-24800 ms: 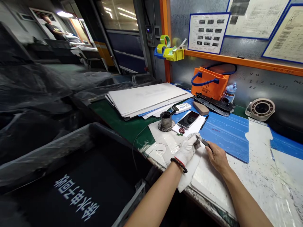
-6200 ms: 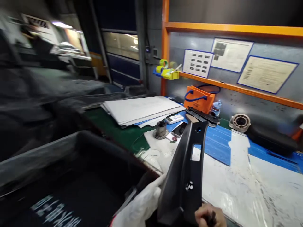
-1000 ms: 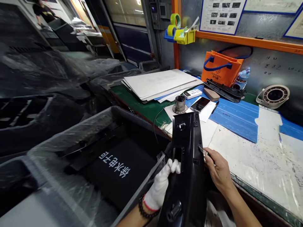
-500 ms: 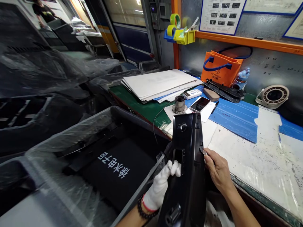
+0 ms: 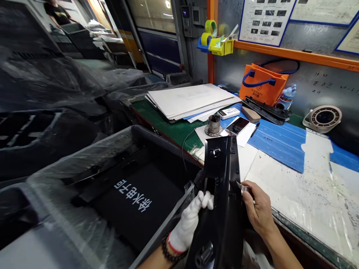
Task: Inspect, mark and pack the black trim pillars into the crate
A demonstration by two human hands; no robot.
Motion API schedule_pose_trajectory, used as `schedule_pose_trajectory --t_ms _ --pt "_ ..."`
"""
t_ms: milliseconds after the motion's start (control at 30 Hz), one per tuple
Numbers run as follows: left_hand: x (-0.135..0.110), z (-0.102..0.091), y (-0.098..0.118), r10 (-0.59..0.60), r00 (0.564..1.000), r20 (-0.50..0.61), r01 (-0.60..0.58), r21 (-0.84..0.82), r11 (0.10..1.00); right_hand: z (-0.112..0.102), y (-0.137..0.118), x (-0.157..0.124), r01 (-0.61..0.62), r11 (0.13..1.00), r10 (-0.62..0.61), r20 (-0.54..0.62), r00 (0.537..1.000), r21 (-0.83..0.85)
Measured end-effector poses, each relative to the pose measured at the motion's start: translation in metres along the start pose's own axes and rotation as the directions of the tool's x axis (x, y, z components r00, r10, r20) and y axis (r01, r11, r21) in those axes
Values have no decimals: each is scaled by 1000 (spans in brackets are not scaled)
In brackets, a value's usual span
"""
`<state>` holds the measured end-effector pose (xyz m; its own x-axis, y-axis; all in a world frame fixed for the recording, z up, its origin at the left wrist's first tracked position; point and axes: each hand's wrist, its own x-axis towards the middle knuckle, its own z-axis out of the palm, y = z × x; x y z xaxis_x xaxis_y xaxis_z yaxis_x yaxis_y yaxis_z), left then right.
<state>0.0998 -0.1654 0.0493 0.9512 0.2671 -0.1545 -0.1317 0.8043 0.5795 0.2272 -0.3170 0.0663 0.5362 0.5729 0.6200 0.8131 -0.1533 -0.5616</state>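
Observation:
A long glossy black plastic panel (image 5: 224,216) with cutouts and clips stands tilted in front of me, its far end over the table's edge. My left hand (image 5: 190,218), in a white glove, is closed on the panel's left side by a rectangular opening. Bare, my right hand (image 5: 259,207) is closed around a small knife (image 5: 243,188), most of whose handle is hidden by the fingers. The blade's tip lies at the panel's right edge; whether it touches I cannot tell.
On the left, a plastic-lined bin (image 5: 81,149) holds black parts. The worktable carries white sheets (image 5: 193,99), a tape-covered cup (image 5: 214,125), a phone (image 5: 238,125), a pen (image 5: 255,129), an orange bag (image 5: 262,86) and a fan (image 5: 324,117). A person (image 5: 57,15) stands far back.
My right hand has moved slightly toward me along the panel's right edge with the knife. The left hand keeps its hold, and the view has shifted slightly.

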Motion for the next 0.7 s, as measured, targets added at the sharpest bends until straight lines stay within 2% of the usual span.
schedule_pose_trajectory --t_ms 200,333,467,567,700 --pt "1 -3 -1 4 1000 -2 -4 35 999 -1 -2 4 22 1000 -22 -14 1000 -8" --pt "-2 -4 1 28 999 -18 -26 132 991 0 -3 5 97 994 -101 74 992 48" --pt "-3 -2 4 49 998 -35 -40 229 973 -2 -3 5 32 997 -45 182 982 76" --pt "-2 -2 4 23 999 -32 -16 201 979 -5 -3 4 7 992 -32 206 978 124" --pt "0 -3 1 23 999 -30 -18 132 991 -8 -5 3 -17 961 -39 196 980 276"
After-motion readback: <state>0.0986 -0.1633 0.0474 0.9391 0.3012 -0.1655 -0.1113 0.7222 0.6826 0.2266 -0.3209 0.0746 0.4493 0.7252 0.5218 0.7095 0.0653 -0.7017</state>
